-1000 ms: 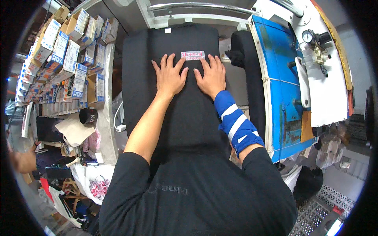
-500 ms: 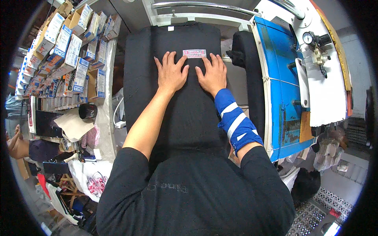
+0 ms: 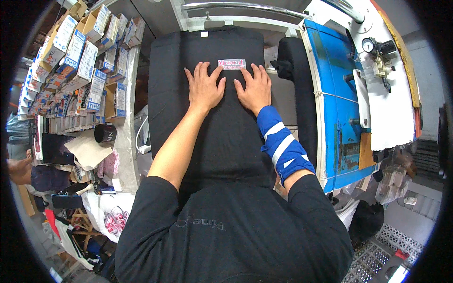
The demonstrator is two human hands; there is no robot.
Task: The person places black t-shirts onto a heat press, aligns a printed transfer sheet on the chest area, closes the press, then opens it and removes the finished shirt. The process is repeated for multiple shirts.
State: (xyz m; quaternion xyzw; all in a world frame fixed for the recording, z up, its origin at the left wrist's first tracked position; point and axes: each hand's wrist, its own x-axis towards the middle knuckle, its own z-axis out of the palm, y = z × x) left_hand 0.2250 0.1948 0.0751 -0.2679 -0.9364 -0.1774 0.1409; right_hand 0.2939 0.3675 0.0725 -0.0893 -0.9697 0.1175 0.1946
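Note:
A black garment (image 3: 174, 61) lies spread on a padded board in front of me, with a small white tag (image 3: 204, 34) at its top. On it sits a small rectangular label (image 3: 231, 63) with pink lettering. My left hand (image 3: 203, 89) rests palm down with fingers spread, forefinger tip at the label's lower left corner. My right hand (image 3: 255, 89) also lies open on the fabric, forefinger tip at the label's lower right corner. A blue wrap with white stripes (image 3: 285, 148) covers my right forearm.
At left, stacked cardboard boxes (image 3: 75, 61) share a bench with papers (image 3: 87, 148); another person's arm (image 3: 19, 172) shows at the far edge. At right stands a blue press (image 3: 335, 118) with a gauge (image 3: 369, 45). A metal rail (image 3: 240, 8) crosses the back.
Both hands and the label shifted slightly up in the picture since a second ago, along with the surroundings, and have barely moved since. The other person's arm at far left has changed position.

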